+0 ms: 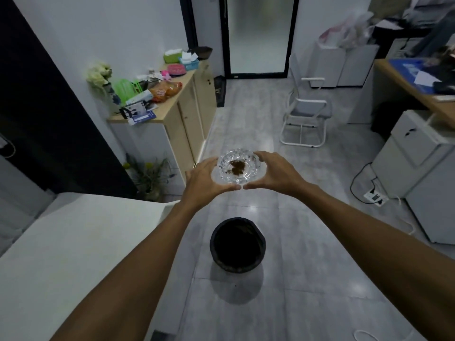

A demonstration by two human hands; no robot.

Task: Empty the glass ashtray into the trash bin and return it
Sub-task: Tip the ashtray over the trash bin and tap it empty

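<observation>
A clear glass ashtray [237, 168] with brown ash in its middle is held level in the air between both hands. My left hand [205, 179] cups its left side and my right hand [273, 172] cups its right side, thumbs meeting beneath the near edge. A round black trash bin [237, 244] lined with a dark bag stands open on the grey tiled floor, below the ashtray and nearer to me.
A white table [73, 242] runs along the left. A wooden cabinet [187, 112] with clutter stands at the left wall, a potted plant [150, 175] at its base. A white chair [305, 114], white drawer units [423, 173] and a power strip [375, 196] lie to the right.
</observation>
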